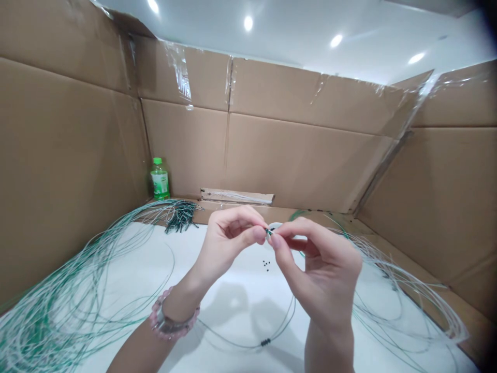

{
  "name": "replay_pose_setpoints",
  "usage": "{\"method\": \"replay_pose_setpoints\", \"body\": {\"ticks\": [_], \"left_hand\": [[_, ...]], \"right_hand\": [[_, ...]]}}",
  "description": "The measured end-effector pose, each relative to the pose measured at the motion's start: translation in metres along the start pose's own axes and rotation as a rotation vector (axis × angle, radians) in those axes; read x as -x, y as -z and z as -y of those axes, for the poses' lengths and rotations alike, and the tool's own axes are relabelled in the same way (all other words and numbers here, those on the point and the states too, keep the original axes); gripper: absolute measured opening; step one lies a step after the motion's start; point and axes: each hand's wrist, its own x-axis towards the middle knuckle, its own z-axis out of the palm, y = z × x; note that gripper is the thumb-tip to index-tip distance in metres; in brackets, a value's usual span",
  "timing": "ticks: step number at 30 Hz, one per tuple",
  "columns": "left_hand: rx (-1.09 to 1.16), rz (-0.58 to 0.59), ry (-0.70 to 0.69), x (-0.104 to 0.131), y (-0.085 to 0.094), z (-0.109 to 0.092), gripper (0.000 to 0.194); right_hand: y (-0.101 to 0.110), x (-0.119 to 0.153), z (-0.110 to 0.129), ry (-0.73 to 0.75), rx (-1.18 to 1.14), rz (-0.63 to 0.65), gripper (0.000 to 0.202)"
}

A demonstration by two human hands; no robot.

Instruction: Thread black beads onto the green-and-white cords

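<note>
My left hand (227,238), with a pink bead bracelet (171,321) at its wrist, is closed in a pinch of thumb and forefinger. Facing it, my right hand (322,259) pinches too, their tips almost meeting. Between them are the ends of thin green and white wires (269,232), with something small and dark there; its detail is too small to make out. A thin wire loop hangs below the hands, carrying a cluster of small black rings (265,342). Several loose black bits (266,265) lie on the white surface (233,274) under my fingertips. Behind them, a white round dish (275,226) is mostly hidden.
Long green and white wires (73,274) sprawl at left, their dark ends bunched (180,215) at the back. More wires (419,290) curve along the right. A green bottle (160,178) stands in the back left corner. Cardboard walls (295,155) enclose the table; a cardboard strip (236,196) leans behind.
</note>
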Motion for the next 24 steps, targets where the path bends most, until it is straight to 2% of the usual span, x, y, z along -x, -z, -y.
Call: {"method": "replay_pose_setpoints", "body": {"ticks": [5, 10, 16, 24], "left_hand": [[-0.078, -0.005, -0.012, -0.001, -0.001, -0.007, 0.003], [-0.231, 0.019, -0.058, 0.000, 0.000, -0.012, 0.011], [-0.150, -0.040, -0.048, -0.002, -0.003, -0.011, 0.007], [-0.207, -0.101, -0.084, 0.000, -0.006, -0.016, 0.009]], "right_hand": [[0.005, 0.002, -0.003, 0.031, 0.084, 0.017, 0.018], [0.010, 0.003, -0.004, 0.054, 0.160, 0.053, 0.015], [0.008, 0.000, -0.007, 0.008, 0.038, 0.018, 0.014], [0.000, -0.002, -0.006, 0.020, -0.008, -0.044, 0.017]]}}
